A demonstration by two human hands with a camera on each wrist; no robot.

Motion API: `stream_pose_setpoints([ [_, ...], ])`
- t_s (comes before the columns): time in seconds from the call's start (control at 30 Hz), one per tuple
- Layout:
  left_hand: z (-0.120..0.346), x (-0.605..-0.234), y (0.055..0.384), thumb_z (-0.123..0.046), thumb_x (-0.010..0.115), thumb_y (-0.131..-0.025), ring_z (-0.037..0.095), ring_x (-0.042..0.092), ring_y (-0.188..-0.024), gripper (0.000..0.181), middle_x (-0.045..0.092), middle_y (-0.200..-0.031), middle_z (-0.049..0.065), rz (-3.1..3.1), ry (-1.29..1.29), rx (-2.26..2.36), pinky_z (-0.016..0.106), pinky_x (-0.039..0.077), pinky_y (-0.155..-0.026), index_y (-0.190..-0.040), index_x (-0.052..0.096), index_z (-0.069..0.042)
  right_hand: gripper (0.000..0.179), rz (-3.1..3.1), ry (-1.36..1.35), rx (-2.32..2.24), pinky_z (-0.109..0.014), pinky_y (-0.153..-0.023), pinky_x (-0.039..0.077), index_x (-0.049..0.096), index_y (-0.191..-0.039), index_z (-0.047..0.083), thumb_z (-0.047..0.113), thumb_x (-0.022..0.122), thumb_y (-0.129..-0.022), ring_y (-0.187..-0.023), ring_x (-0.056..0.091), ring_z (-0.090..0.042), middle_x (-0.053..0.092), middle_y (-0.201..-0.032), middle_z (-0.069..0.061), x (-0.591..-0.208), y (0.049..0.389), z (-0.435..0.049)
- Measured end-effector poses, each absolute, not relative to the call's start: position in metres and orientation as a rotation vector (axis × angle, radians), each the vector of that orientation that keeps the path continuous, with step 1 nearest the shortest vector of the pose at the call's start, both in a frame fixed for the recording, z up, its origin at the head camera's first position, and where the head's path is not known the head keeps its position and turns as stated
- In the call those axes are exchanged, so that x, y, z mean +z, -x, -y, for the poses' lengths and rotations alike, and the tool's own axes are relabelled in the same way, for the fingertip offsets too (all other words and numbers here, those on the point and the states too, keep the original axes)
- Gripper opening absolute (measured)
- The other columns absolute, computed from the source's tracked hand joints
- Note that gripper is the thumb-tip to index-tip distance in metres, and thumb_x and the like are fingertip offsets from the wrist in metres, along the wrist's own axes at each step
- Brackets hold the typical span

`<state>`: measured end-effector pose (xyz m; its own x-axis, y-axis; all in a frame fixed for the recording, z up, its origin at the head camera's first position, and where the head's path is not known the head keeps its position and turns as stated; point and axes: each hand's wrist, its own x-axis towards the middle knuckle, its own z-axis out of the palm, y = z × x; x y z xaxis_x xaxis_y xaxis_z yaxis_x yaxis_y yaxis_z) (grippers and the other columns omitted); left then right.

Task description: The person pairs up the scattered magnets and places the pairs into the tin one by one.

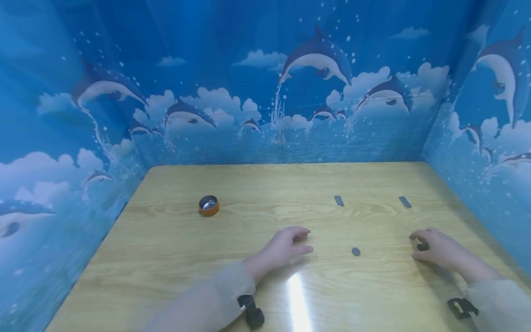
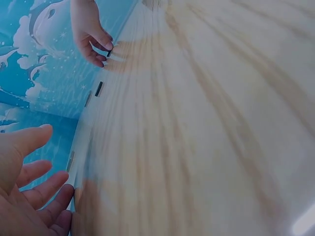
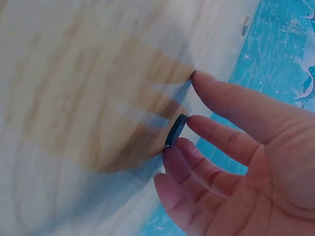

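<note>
At the right of the table, my right hand [image 1: 439, 249] reaches down around a small black disc [image 3: 176, 130]. In the right wrist view, the disc is by the index and middle fingertips, while the thumb stands apart from it. My left hand [image 1: 284, 249] is over the middle of the table, fingers loosely spread and holding nothing. Between the hands lies a flat dark round disc [image 1: 356, 251], the thing nearest to the left hand. Farther back are two small grey rectangular pieces: a left one [image 1: 339, 201] and a right one [image 1: 404, 202].
A small round bowl [image 1: 209, 205], orange outside and metallic inside, stands at the back left of the wooden table [image 1: 166, 249]. Blue dolphin-print curtains [image 1: 257, 92] border the table's back and sides.
</note>
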<state>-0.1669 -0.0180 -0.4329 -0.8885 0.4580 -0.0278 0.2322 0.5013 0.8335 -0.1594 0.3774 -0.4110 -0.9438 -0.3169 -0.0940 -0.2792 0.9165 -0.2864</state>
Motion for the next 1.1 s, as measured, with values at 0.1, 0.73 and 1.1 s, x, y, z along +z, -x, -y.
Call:
stream_pose_setpoints([
  [0.1, 0.009, -0.433, 0.169, -0.028, 0.071, -0.083, 0.015, 0.055, -0.112, 0.048, 0.059, -0.124, 0.003, -2.509, -0.621, 1.307, 0.028, 0.043, -0.096, -0.125, 0.057, -0.010, 0.048, -2.925, 0.461, -0.421, -0.059, -0.076, 0.046, 0.057, -0.106, -0.012, 0.018, 0.076, -0.073, -0.088, 0.055, -0.046, 0.057, -0.097, -0.029, -0.410, 0.159, -0.379],
  [0.73, -0.043, -0.432, 0.170, -0.030, 0.074, -0.080, 0.005, 0.056, -0.105, 0.037, 0.065, -0.112, -0.009, -2.641, -0.686, 1.090, 0.020, 0.041, -0.094, -0.115, 0.067, -0.020, 0.032, -2.840, 0.372, -0.564, -0.046, -0.074, 0.052, 0.061, -0.098, -0.005, 0.013, 0.074, -0.075, -0.082, 0.061, -0.028, 0.065, -0.091, -0.013, -0.412, 0.160, -0.404],
  [1.1, -0.072, -0.436, 0.176, -0.040, 0.075, -0.076, -0.004, 0.053, -0.090, 0.033, 0.065, -0.098, -0.021, -2.766, -0.712, 0.883, 0.022, 0.036, -0.089, -0.108, 0.068, -0.034, 0.024, -2.796, 0.568, -0.750, -0.021, -0.066, 0.049, 0.061, -0.095, -0.001, 0.010, 0.073, -0.077, -0.076, 0.051, 0.006, 0.061, -0.085, 0.005, -0.423, 0.162, -0.416],
])
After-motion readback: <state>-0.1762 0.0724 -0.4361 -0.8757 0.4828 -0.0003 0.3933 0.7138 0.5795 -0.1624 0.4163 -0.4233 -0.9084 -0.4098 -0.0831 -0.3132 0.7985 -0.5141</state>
